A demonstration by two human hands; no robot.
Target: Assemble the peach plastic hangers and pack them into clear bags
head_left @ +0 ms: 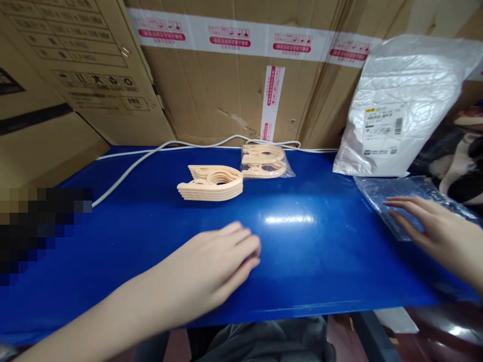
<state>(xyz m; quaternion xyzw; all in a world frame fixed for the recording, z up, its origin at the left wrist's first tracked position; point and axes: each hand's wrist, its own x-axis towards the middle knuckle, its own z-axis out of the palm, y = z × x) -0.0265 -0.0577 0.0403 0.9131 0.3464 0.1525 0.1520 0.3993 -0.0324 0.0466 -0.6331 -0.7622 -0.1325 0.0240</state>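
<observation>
My left hand (230,256) is above the middle of the blue table, its fingers curled in and the thumb close against them; nothing shows in it. A stack of beige plastic folding hangers (213,186) lies just beyond it. Touching the stack's right side is a clear bag of similar beige hangers (264,162). Over on the right, my right hand (424,216) has its fingers stretched out and apart. It is over flat clear plastic bags (385,203); whether it touches them I cannot tell.
A white plastic mailer bag (407,100) with a label leans against cardboard boxes (226,90) at the back. A white cable (128,173) runs along the rear of the blue table (151,236). Dark bagged items (464,166) lie at the far right.
</observation>
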